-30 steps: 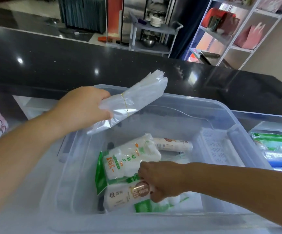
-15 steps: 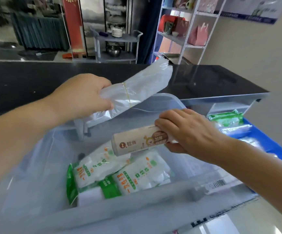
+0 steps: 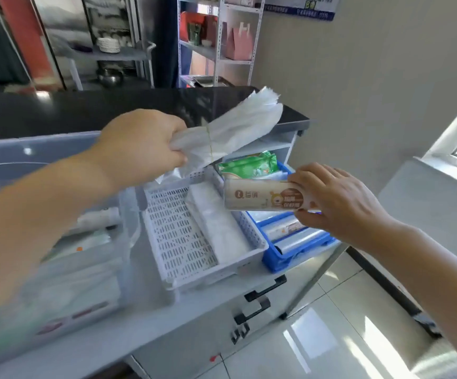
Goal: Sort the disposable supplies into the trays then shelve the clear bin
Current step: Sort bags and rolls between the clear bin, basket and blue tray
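My left hand (image 3: 142, 143) grips a bundle of clear plastic bags (image 3: 238, 124) tied with a rubber band, held above the far end of the white perforated tray (image 3: 178, 236). My right hand (image 3: 328, 198) holds a beige roll with a brown label (image 3: 262, 195) over the gap between the white tray and the blue tray (image 3: 284, 255). A flat pack of clear bags (image 3: 216, 225) lies inside the white tray. The blue tray holds clear rolls and a green packet (image 3: 249, 166). The clear bin (image 3: 57, 242) sits at the left, blurred, with packets inside.
Everything rests on a grey counter (image 3: 194, 305) with black-handled drawers (image 3: 265, 288) below. A black countertop (image 3: 85, 108) runs behind. A white shelf unit (image 3: 221, 36) stands at the back. Tiled floor lies to the right.
Both hands have swung right, away from the clear bin. The bag bundle now hangs above the white tray and the roll has moved over the trays. The view turned right.
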A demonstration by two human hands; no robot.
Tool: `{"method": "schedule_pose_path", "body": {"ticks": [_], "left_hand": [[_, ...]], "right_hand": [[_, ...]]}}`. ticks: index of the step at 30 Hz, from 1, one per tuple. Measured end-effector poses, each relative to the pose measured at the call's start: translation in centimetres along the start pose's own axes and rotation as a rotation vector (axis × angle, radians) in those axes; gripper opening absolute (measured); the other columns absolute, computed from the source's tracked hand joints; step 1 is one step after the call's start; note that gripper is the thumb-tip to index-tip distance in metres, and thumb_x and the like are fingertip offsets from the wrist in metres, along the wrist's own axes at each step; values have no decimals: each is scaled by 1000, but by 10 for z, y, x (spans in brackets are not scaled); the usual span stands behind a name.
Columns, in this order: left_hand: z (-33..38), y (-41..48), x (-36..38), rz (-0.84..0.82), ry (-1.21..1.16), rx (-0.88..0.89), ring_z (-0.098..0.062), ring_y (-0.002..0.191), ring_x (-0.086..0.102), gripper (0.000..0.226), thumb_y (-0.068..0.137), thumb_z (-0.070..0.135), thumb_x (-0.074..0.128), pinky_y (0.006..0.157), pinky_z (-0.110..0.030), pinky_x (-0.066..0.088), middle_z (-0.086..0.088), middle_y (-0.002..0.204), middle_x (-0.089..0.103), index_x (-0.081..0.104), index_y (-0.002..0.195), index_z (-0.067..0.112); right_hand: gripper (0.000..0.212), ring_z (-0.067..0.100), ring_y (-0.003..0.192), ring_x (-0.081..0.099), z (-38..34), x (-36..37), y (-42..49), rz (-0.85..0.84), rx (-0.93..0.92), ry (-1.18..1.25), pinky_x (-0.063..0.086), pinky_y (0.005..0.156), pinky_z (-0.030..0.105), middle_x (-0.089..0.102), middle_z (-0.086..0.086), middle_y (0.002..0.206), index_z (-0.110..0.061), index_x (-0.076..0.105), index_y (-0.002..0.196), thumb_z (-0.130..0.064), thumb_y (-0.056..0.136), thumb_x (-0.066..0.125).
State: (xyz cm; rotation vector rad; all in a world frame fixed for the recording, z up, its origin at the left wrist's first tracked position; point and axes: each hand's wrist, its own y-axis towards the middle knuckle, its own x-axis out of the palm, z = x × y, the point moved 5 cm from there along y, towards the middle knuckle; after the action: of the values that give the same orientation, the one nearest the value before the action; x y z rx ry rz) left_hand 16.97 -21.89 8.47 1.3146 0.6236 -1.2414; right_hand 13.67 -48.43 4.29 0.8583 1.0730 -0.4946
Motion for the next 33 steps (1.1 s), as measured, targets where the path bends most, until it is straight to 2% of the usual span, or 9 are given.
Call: {"method": "schedule_pose_path", "body": {"ticks": [3,7,12,17,23,26,29,31,33], "left_hand": [[39,8,36,48,76,12,-25,65,53,8,74,28,65,52,-29,35,4,63,56,60,78,23],[64,12,84,-26,-2,-88,-21,57,52,15,74,21,64,47,-27,32,2,59,54,52,64,19],[69,24,141,-109,-59,-236,-16,51,54,6,75,22,64,49,-27,42,-3,63,60,60,74,19],[59,44,191,-115,-132,-349,-24,58,59,9,74,25,65,55,-36,51,-5,66,61,62,78,18],[46,84,231,-136,-189,-458,-25,62,58,9,75,25,67,50,-25,36,-4,67,62,62,77,19],[43,105,243,-130,-194,-487,-28,65,60,11,76,26,68,55,-28,42,-5,71,65,64,84,20],[40,120,252,-125,-168,-516,-29,70,59,14,75,27,69,59,-31,45,-6,75,66,64,84,18],[39,126,259,-141,-162,-535,-28,69,58,14,75,28,69,57,-29,42,-5,75,65,63,82,17],[38,127,266,-167,-164,-568,-25,66,57,12,75,28,70,51,-25,36,-1,70,63,60,75,22]], "right_hand": [[46,28,80,61,60,22,-34,-89,88,9,51,69,36,63,6,100,-12,57,108,-23,68,77],[43,25,87,57,113,66,-60,-196,179,67,43,74,33,60,5,106,-15,56,113,-24,73,70],[41,22,103,52,142,131,-60,-312,145,130,36,86,30,55,2,113,-19,51,118,-28,79,63],[43,20,111,49,156,192,-45,-440,51,189,35,97,31,51,-2,118,-23,47,120,-28,81,63],[47,21,107,50,179,234,-25,-572,-14,377,38,94,31,49,-4,119,-24,45,122,-26,80,68],[49,18,106,49,185,249,-18,-611,-69,442,34,86,22,49,-4,120,-25,45,124,-27,81,68],[52,15,104,50,192,258,-7,-649,-160,472,35,84,21,52,-5,117,-26,49,124,-39,78,68],[51,13,105,51,201,263,8,-653,-125,549,38,84,22,54,-7,116,-28,53,123,-48,77,66],[45,12,113,49,211,270,30,-590,-43,611,37,88,21,54,-7,124,-27,54,125,-42,83,63]]}}
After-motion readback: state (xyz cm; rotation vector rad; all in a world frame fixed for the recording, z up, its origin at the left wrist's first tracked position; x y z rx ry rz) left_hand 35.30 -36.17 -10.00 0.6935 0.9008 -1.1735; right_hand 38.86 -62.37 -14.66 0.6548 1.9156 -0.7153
